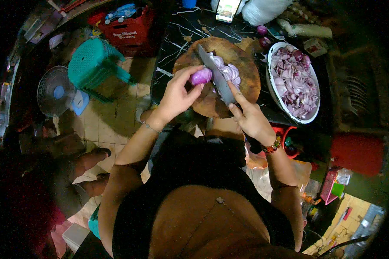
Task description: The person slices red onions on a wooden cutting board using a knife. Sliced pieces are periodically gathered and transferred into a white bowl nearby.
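My left hand (181, 92) holds a peeled red onion (201, 77) between thumb and fingers over a round wooden chopping board (246, 71). In my right hand (251, 119) is a broad-bladed kitchen knife (218, 77), its blade slanting across the board just right of the onion, with a finger along the blade. Sliced onion (228, 72) lies against the blade's right side. To the right of the board, an oval white basin (271, 74) is heaped with cut red onion (295, 81). Two whole red onions (262, 30) sit beyond the board, near the basin.
The board rests on a black marble-patterned table (168, 42). A lit phone (228, 11) and a plastic bag (262, 11) are at its far side. On the left stand a green plastic stool (87, 64), a fan (55, 90) and a red crate (128, 35). Another person's feet (90, 162) show at lower left.
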### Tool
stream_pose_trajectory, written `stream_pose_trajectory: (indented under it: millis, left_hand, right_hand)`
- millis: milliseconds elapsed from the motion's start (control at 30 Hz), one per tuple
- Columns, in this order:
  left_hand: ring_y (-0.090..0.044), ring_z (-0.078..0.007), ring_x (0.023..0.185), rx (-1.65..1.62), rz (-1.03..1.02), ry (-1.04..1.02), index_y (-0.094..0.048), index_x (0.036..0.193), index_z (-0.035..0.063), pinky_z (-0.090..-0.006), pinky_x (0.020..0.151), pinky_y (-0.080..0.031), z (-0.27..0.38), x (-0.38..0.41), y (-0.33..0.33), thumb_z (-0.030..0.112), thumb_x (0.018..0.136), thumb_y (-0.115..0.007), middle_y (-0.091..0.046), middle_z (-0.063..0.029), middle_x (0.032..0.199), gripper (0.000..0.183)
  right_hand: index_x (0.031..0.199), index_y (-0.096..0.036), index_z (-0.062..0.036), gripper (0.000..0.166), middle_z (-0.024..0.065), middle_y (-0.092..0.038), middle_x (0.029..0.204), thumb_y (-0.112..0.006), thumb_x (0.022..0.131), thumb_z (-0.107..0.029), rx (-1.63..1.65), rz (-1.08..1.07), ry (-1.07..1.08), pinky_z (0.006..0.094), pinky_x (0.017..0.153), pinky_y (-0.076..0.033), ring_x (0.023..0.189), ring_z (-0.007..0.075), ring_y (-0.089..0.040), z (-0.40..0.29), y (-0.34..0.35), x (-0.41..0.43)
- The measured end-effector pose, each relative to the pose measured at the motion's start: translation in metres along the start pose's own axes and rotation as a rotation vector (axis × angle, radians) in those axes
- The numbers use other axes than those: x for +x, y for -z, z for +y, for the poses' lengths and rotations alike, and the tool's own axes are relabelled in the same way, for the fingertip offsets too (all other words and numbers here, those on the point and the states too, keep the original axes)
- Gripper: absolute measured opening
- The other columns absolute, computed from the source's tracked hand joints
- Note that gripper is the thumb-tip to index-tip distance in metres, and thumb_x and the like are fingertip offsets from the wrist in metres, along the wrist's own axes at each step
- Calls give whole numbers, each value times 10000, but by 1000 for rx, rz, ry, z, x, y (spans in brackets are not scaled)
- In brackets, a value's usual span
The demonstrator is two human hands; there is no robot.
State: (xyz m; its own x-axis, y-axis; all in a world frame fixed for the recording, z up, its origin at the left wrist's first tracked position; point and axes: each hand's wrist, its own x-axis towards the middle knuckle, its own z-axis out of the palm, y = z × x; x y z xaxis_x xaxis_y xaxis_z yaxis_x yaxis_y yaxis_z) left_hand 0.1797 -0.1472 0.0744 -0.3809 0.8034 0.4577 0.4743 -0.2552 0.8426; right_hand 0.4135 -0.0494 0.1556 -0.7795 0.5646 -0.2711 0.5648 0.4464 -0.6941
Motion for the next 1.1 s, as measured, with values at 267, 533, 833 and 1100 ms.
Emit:
stream_pose_trajectory:
  millis: [267, 533, 833, 1100]
  left_hand:
    - [-652, -335, 1084, 166, 111, -60, -677, 1252, 47, -395, 940, -537, 7, 3, 6, 82, 813, -805, -686, -152, 1167, 458]
    - [-676, -282, 989, 228, 192, -181, -744, 1207, 69, -361, 882, -554, -1, 0, 1, 66, 754, -844, -712, -110, 1094, 464]
    - [-689, -256, 958, 247, 194, -211, -756, 1202, 63, -348, 863, -557, -7, -6, 1, 46, 710, -876, -732, -115, 1093, 506]
    - [-689, -261, 972, 222, 255, -149, -759, 1197, 64, -354, 885, -559, -8, -9, -2, 42, 702, -874, -738, -117, 1104, 509]
  right_hand:
    - [1631, -272, -278, 671, 315, -670, 819, -563, 1035, -175, -39, 7, 48, 486, 719, -558, 744, 459, -699, -25, 26, -29]
    - [1621, -276, -279, 697, 279, -664, 737, -568, 1008, -123, -131, -48, 72, 581, 660, -533, 698, 487, -671, -36, 39, -30]
    - [1630, -251, -210, 742, 282, -665, 747, -584, 978, -89, -211, -100, 116, 564, 673, -543, 702, 474, -671, -45, 34, -21]
    - [1631, -268, -186, 716, 275, -657, 723, -565, 989, -73, -323, 12, 58, 528, 638, -531, 662, 463, -666, -43, -20, -15]
